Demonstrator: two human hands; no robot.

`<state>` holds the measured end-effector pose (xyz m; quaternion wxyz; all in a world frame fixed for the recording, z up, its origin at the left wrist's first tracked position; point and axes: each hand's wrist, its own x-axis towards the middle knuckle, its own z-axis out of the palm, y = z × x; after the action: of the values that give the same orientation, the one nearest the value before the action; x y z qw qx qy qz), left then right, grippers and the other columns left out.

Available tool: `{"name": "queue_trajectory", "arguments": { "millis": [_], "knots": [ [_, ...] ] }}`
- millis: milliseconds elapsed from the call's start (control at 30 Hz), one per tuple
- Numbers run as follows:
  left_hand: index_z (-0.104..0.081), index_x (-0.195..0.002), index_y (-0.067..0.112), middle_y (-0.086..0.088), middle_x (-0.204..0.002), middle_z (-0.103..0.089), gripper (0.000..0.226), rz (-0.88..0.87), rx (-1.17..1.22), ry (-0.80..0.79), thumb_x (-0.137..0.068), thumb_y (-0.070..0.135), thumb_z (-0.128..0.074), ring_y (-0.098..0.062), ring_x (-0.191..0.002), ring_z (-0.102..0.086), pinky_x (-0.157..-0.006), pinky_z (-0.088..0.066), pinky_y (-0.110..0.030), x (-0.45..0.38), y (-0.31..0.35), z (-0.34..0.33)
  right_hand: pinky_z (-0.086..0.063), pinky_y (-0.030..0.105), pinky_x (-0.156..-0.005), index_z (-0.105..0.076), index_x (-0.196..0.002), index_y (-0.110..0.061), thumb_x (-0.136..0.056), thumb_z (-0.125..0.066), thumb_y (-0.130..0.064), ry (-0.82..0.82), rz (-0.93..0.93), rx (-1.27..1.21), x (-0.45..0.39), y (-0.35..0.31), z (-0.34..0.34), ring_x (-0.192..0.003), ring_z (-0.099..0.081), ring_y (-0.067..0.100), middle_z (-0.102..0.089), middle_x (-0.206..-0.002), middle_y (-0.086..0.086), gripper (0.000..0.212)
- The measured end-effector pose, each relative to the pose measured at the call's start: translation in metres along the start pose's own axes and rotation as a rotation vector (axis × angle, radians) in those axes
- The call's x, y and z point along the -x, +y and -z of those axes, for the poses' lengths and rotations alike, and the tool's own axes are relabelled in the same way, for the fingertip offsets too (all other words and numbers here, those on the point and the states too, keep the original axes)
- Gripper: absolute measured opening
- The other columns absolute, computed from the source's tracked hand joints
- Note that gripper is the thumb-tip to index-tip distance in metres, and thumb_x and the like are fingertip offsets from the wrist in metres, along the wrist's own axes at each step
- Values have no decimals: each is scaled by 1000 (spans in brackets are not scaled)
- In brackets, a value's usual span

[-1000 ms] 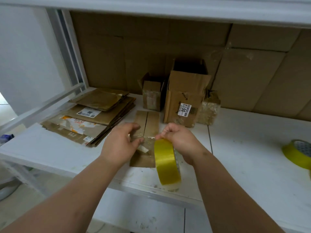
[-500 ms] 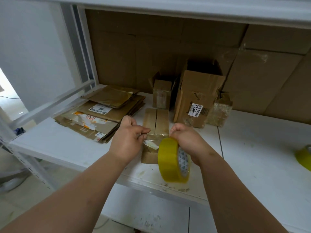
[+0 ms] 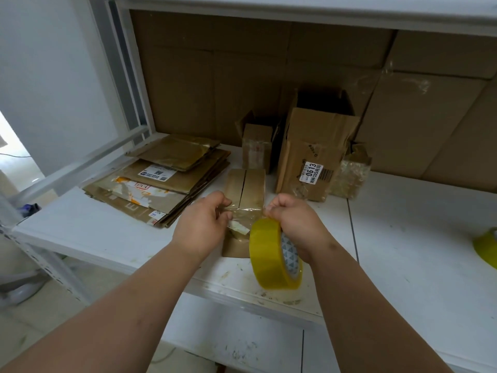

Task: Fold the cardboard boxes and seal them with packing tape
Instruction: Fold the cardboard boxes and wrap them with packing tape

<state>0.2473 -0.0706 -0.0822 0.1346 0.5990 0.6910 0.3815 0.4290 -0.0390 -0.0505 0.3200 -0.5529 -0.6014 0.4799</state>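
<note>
White surface (image 3: 403, 238) is running across the frame, scuffed and stained near the front edge. Cardboard sheets (image 3: 269, 76) are lining the wall behind it.

A stack of flattened boxes (image 3: 166, 181) is lying at the left rear, some bearing printed labels. A tall open box (image 3: 314, 152) with a "0613" sticker is standing upright at the back, a smaller taped box (image 3: 255, 146) just beside it on its left.

The small folded box (image 3: 243, 203) being sealed is lying flat on the surface in front of those two, between the hands, its centre seam facing up.

Right hand (image 3: 294, 224) is gripping a yellow tape roll (image 3: 271, 257), held on edge above the front of the surface. Left hand (image 3: 204, 222) is pinching the free end of a clear tape strip (image 3: 247, 212), which is stretching across to the right hand, over the small box.

A second yellow roll (image 3: 486, 249) is lying at the far right edge, well apart.
</note>
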Motion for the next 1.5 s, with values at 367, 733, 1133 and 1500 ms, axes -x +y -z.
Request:
{"name": "queue_trajectory", "arguments": {
  "millis": [367, 733, 1133, 1500],
  "knots": [
    [-66, -100, 34, 8, -75, -60, 16, -27, 344, -25, -88, 26, -71, 1, -66, -55, -59, -42, -10, 25, 48, -13, -49, 35, -70, -69, -70, -21, -93, -62, -10, -65, 104, -274, 8, 15, 23, -72, -61, 20, -70, -76, 8, 27],
    [-66, -85, 31, 8, -81, -68, 19, 6, 371, -145, -89, 13, -71, 8, -71, -59, -62, -43, -4, 29, 85, -31, -46, 17, -67, -67, -80, -20, -96, -60, -12, -3, 244, -256, 27, 34, 41, -74, -55, 6, -63, -77, -4, 19],
    [-68, -67, 30, 6, -81, -67, 23, 13, 285, -120, -86, 19, -75, -12, -74, -62, -67, -48, -26, 30, 128, -45, -50, 17, -77, -72, -81, -29, -93, -66, -13, 209, 352, -236, 43, 36, 67, -87, -64, 4, -70, -93, -5, 20],
    [-61, -79, 16, 7, -87, -50, 14, -215, 47, -25, -92, 12, -62, -11, -77, -48, -65, -34, -20, 37, 164, -81, -47, 23, -93, -50, -142, -22, -91, -68, -32, 289, 269, -200, 58, 49, 125, -106, -60, 7, -64, -106, -9, 54]
  ]
}}
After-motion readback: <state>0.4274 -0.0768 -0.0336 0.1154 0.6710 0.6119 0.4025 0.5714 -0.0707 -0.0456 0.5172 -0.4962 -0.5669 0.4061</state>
